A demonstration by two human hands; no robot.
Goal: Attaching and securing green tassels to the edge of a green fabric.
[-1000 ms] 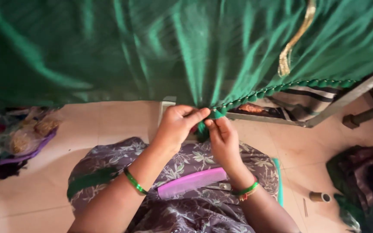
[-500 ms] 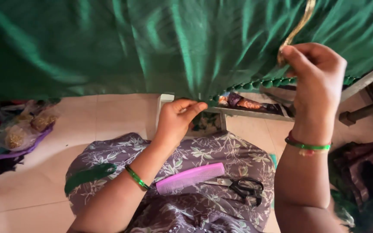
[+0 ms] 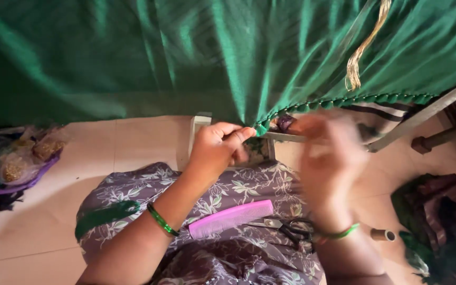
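My left hand (image 3: 215,153) pinches the green cloth (image 3: 228,58) at its beaded hem, 12 o'clock from my lap. Right hand (image 3: 328,163) at 3 o'clock is blurred — grip unreadable. Risk: scissors (image 3: 286,228) and pink comb (image 3: 230,218) sliding off my lap — the pinch may slip too.

We raise our left hand (image 3: 218,150) ahead of us, fingers curled and thumb pressed to fingertips in a tight pinch, a green bangle on the forearm. Our right hand (image 3: 329,161) sits just beside it, fingers pointing up, blurred so its grip cannot be told.
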